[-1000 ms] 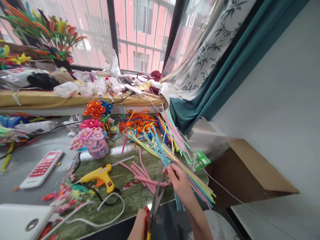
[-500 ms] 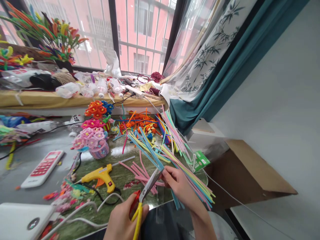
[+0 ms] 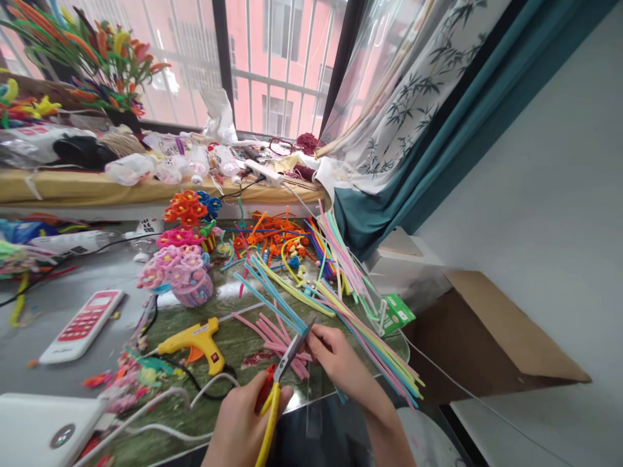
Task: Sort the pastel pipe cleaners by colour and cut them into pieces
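Note:
My left hand (image 3: 246, 415) is closed around the yellow-and-red handles of a pair of scissors (image 3: 288, 360). The scissors' blades lie across a small bundle of light blue pipe cleaners (image 3: 280, 305), right beside my fingertips. Those pipe cleaners are pinched in my right hand (image 3: 335, 360), their long ends fanning up and to the left. A short blue piece shows below that hand at the table edge. Under the blades, cut pink pipe cleaners (image 3: 272, 337) lie loose on the table. Just right of my right hand is a pile of yellow, pink and blue pipe cleaners (image 3: 374, 340).
A yellow glue gun (image 3: 199, 340) lies left of the scissors, its cable nearby. Behind it stand pots of pipe-cleaner flowers (image 3: 182, 269). A white calculator-like device (image 3: 82, 327) is at left. Orange pieces (image 3: 277, 233) are heaped at the back. An open cardboard box (image 3: 506, 324) stands right.
The scissor blades have come closer together across the blue pipe cleaners. The bundle has tipped further left and lower in my right hand. Less of its lower ends shows.

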A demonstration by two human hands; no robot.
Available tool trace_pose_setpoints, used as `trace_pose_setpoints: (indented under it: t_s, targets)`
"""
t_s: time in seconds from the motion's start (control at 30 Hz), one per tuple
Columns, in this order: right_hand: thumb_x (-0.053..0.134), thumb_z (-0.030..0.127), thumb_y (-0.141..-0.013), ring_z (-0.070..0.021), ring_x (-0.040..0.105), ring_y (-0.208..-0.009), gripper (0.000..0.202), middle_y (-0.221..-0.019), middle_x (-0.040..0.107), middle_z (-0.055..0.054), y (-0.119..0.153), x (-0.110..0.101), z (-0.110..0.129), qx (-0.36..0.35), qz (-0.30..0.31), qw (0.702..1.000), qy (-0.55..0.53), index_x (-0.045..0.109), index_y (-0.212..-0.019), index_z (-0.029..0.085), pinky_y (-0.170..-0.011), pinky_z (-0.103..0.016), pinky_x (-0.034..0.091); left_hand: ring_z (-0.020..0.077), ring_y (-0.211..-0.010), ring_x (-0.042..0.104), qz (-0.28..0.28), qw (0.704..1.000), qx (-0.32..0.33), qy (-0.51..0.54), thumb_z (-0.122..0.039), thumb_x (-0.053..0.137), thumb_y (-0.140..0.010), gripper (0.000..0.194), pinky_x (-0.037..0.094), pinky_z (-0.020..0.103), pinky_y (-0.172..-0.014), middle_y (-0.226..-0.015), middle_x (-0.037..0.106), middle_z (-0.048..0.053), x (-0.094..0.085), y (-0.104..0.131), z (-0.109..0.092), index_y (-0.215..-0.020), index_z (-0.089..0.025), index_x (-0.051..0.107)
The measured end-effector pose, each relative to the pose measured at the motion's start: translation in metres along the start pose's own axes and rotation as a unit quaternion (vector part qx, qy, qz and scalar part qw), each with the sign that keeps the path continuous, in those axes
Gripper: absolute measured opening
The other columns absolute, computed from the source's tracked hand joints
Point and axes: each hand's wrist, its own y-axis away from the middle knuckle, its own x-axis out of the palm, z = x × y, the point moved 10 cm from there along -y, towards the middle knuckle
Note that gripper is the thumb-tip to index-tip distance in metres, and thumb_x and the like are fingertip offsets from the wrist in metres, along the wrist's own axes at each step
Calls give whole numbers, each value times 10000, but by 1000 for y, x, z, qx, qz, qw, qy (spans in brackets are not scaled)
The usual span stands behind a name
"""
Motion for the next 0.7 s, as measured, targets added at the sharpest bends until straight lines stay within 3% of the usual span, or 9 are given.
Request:
trace_pose_setpoints:
  t_s: [0.2,0.4,0.57,0.7]
  targets:
    - [427,417,-965,-131,426,-598,390,-636,474,20,-5,-1,-2,2,-6,1000,19,594,-721,163,-560,-245,322,136,-546,365,2,1000,-7,-1,-615,366,-825,437,270,242,-535,-552,412,-35,-2,-5,-1,-609,-235,360]
    - [425,377,-962,-136,430,-604,364,-616,473,26,-13,1,-16,9,-8,999,43,554,-687,175,-572,-251,319,155,-526,475,13,999,-4,-46,-529,317,-888,394,301,251,-525,-546,489,-7,2,-10,0,-623,-243,377]
    - [438,345,-945,-138,462,-606,356,-621,521,14,-15,1,-22,28,-7,999,45,580,-672,164,-580,-256,319,210,-542,637,15,992,26,-122,-495,278,-957,460,351,263,-511,-558,625,52,12,-15,11,-683,-223,527]
    - [444,354,-921,-132,446,-583,360,-598,511,17,-14,5,-28,51,2,998,24,586,-651,162,-552,-249,307,285,-644,726,34,981,3,-191,-456,280,-972,492,430,287,-552,-630,710,121,22,-16,26,-766,-193,641]
